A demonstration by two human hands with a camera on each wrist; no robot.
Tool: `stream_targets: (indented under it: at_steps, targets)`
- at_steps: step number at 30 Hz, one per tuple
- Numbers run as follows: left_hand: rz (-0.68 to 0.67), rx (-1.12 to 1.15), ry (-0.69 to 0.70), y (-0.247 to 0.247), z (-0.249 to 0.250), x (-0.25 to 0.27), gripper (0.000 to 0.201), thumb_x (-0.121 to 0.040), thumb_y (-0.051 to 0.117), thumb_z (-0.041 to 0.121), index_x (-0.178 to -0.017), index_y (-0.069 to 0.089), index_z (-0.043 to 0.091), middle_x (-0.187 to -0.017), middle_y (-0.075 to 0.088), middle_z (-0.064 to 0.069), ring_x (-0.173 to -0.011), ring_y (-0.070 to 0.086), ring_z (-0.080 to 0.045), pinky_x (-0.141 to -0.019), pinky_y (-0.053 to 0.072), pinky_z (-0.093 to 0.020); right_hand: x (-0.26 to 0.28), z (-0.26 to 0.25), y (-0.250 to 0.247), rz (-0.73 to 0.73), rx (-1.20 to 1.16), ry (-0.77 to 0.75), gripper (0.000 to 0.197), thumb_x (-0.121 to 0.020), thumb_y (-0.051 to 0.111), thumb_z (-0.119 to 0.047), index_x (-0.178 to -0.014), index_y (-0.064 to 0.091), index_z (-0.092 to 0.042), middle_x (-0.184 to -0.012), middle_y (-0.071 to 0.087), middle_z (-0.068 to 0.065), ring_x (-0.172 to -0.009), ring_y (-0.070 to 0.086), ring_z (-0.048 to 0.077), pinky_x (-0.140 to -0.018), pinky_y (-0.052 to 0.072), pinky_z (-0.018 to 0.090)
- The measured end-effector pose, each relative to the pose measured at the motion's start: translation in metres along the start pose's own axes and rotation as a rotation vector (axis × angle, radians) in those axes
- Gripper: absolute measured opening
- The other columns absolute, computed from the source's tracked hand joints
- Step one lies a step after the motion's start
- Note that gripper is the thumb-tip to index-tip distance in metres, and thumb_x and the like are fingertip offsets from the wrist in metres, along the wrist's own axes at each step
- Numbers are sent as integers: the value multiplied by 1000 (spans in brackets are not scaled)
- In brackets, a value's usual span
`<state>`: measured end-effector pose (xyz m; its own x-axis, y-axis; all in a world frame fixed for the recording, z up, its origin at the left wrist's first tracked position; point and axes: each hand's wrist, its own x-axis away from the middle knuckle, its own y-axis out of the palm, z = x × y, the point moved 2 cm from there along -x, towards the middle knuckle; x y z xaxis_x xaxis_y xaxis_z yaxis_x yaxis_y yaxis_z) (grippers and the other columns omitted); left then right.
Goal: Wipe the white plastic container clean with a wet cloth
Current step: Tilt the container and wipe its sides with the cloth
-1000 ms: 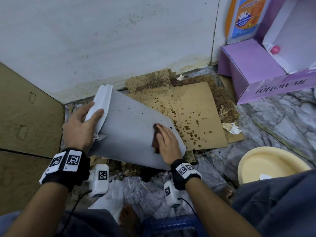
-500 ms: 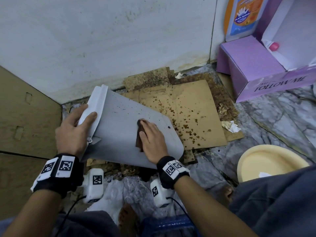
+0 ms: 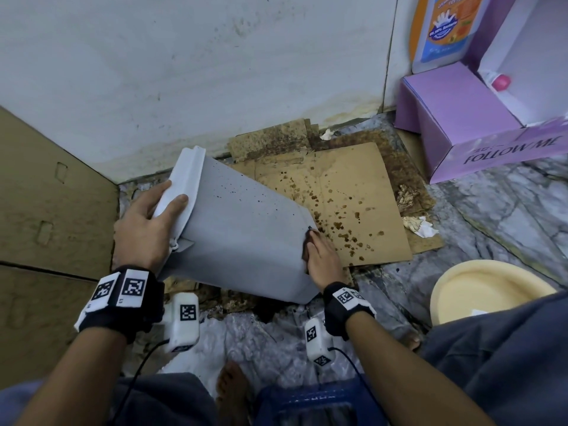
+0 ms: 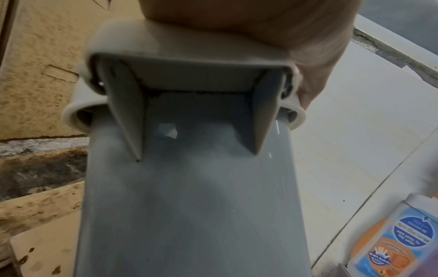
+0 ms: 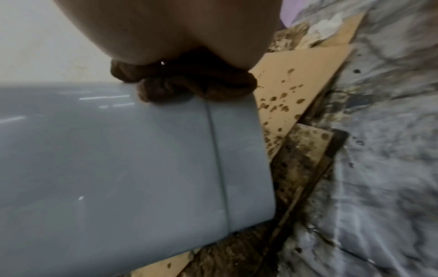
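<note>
Container lies tipped on its side over stained cardboard on the floor, rim end far-left toward the wall, base end near-right. Dark specks dot its upper face. Left hand grips the rim, thumb and fingers curled round the lip. Right hand sits at the base end, right edge, pressing a brown cloth bunched under the palm against the container; fingers hidden in the wrist view, so whether they curl round the cloth cannot be told. Purple box far right; yellow basin near right.
</note>
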<state>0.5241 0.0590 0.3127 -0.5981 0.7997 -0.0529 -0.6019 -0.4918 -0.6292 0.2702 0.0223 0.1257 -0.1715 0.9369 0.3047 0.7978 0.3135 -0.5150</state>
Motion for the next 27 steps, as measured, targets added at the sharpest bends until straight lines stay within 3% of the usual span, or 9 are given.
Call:
stream_targets:
  at_steps: [4, 7, 10, 13, 15, 18, 21, 24, 27]
  targets:
    - [-31, -1, 3, 2, -3, -4, 45, -85, 69, 48, -129, 64, 40, -129, 66, 8, -114, 62, -15, -95, 47, -32, 6, -43, 9, 0, -35, -197, 44, -103, 26, -23, -144, 38, -12, -153, 34, 4, -142, 28, 20, -117, 13, 27]
    - [-126, 52, -48, 2, -9, -8, 59, -78, 70, 57, -135, 57, 47, -135, 55, 10, -125, 54, -17, -108, 42, -42, 22, -90, 14, -7, -112, -346, 43, -104, 31, -22, -146, 35, -15, -153, 34, 4, -138, 28, 18, -111, 12, 20]
    - [-222, 1, -61, 2, -16, -6, 70, -85, 68, 48, -149, 45, 31, -134, 37, 5, -133, 41, -22, -109, 33, -37, 37, -121, 25, -14, -93, -457, 47, -102, 34, -24, -149, 29, -19, -157, 27, 1, -144, 18, 18, -116, 11, 30]
    - [-271, 2, -56, -2, -29, 1, 77, -79, 65, 59, -149, 41, 38, -146, 37, 5, -134, 41, -19, -110, 33, -39, 44, -129, 39, -38, -54, -491, 50, -102, 33, -27, -151, 23, -23, -160, 18, -2, -147, 9, 18, -118, 7, 35]
    - [-328, 40, -102, -6, -39, 5, 78, -73, 65, 68, -144, 39, 50, -151, 41, 11, -134, 47, -20, -111, 38, -51, 49, -131, 44, -57, -23, -518, 50, -102, 32, -28, -151, 21, -23, -160, 16, -3, -148, 7, 17, -118, 5, 34]
    - [-331, 69, -135, -10, -47, 13, 66, -71, 66, 67, -132, 43, 56, -144, 49, 12, -124, 55, -24, -103, 46, -56, 54, -136, 52, -91, -17, -543, 50, -103, 30, -27, -152, 20, -21, -161, 13, -1, -148, 5, 18, -117, 4, 33]
    - [-273, 43, -142, -11, -53, 23, 62, -69, 64, 69, -125, 41, 59, -142, 50, 10, -126, 52, -23, -105, 44, -56, 54, -143, 65, -121, -28, -530, 51, -103, 29, -28, -152, 18, -20, -161, 11, -1, -149, 1, 19, -120, 6, 38]
    - [-266, -42, -121, -7, -59, 27, 74, -71, 58, 76, -139, 37, 53, -147, 43, 5, -131, 47, -24, -110, 39, -54, 52, -145, 75, -113, -36, -512, 52, -102, 27, -28, -152, 14, -20, -162, 9, -1, -149, -2, 19, -121, 7, 43]
    - [-249, -143, -107, -7, -64, 27, 85, -74, 54, 74, -150, 34, 43, -145, 41, -4, -133, 42, -26, -112, 33, -44, 51, -145, 80, -94, -28, -505, 52, -102, 28, -28, -152, 14, -20, -162, 9, -1, -149, -2, 19, -121, 5, 41]
